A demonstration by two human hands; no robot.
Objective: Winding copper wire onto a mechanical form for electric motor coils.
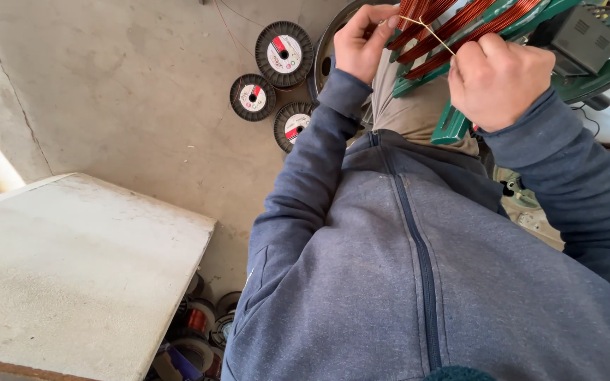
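1. Head view looks down on a thin pale tie strip (428,32) stretched taut between both hands at the top of the picture, lying across bundles of copper wire coils (453,28).
2. Left hand (363,42) has its fingers closed in a pinch on the strip's left end, beside the coils.
3. Right hand (499,77) is curled into a fist, its fingers gripping the strip's right end, just below the coils.
4. Coils rest on a green frame (453,123); the frame and coils are cut off by the top edge, so their full shape cannot be told.
5. A dark box (580,39) sits on the frame at the upper right, with cables running off the right edge.
6. Three black wire spools (284,53) stand on the concrete floor (128,92) just left of the left forearm; the floor further left is open.
7. A pale desk (72,268) fills the lower left, its corner near the left elbow.
8. More spools (199,324) lie under the desk edge, partly hidden.
9. The blue zipped jacket (418,282) covers the lower middle and hides whatever lies beneath.
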